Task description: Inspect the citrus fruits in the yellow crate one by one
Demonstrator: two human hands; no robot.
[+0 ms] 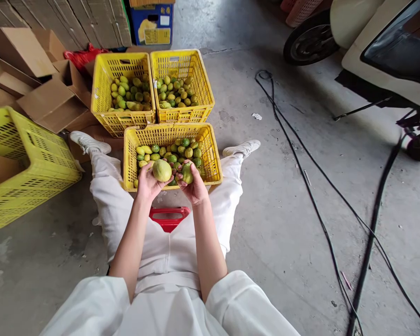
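Note:
My left hand is closed round a pale yellow-green lemon, which rests on the fingers and faces up. Close beside it, my right hand grips a greener lemon between thumb and fingers. Both hands are above the near rim of a yellow plastic crate standing between my legs. Inside that crate lie many loose green and yellow lemons, partly hidden by my hands.
Behind it stand two more yellow crates of lemons. Left are an upright yellow crate and cardboard boxes. A red stool shows beneath me. Black cables cross the floor at right, near a parked vehicle.

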